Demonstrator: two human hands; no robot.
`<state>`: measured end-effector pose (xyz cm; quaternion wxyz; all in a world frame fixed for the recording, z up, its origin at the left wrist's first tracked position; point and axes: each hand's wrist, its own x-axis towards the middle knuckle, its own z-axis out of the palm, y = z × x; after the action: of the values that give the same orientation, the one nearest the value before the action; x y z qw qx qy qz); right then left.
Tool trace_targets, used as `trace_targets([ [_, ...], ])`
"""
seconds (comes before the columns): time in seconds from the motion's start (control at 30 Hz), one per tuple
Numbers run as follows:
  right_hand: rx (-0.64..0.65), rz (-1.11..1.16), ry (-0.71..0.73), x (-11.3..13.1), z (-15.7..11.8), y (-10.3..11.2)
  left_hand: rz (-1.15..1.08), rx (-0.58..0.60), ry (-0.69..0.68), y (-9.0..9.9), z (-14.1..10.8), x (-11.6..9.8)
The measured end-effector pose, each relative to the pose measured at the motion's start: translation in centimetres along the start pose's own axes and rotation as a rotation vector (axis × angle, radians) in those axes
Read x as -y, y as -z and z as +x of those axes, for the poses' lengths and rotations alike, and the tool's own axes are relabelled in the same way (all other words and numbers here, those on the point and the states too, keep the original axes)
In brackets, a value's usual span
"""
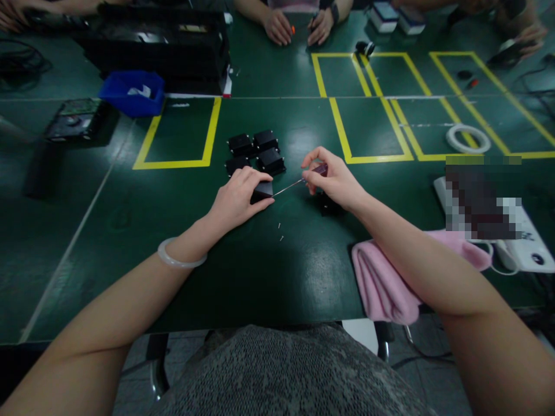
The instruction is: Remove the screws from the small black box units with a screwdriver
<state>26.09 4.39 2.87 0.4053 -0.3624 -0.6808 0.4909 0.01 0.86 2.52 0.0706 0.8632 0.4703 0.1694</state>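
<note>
My left hand [237,197] is closed round a small black box [262,190] on the green table. In my right hand [326,175] is a screwdriver [321,169] with a dark handle, gripped between the fingers. Its thin shaft slants down to the left, and the tip meets the right edge of the box. Several similar black boxes [271,159] with small screws at their corners stand just behind my left hand. Another black part [330,205] lies partly hidden under my right hand. Two tiny screws [280,232] lie in front of the box.
A pink cloth [384,283] lies beneath my right forearm, near a white power strip [535,242]. A tape roll [468,139] is at the right. Back left are a blue bin [132,92] and a large black case [173,52]. Other people's hands are across the table [303,260].
</note>
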Motion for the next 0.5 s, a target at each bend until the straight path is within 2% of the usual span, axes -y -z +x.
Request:
trace_targets([
  [0.5, 0.011, -0.017, 0.019, -0.07, 0.0, 0.03, 0.002, -0.005, -0.003, -0.07, 0.0, 0.06],
])
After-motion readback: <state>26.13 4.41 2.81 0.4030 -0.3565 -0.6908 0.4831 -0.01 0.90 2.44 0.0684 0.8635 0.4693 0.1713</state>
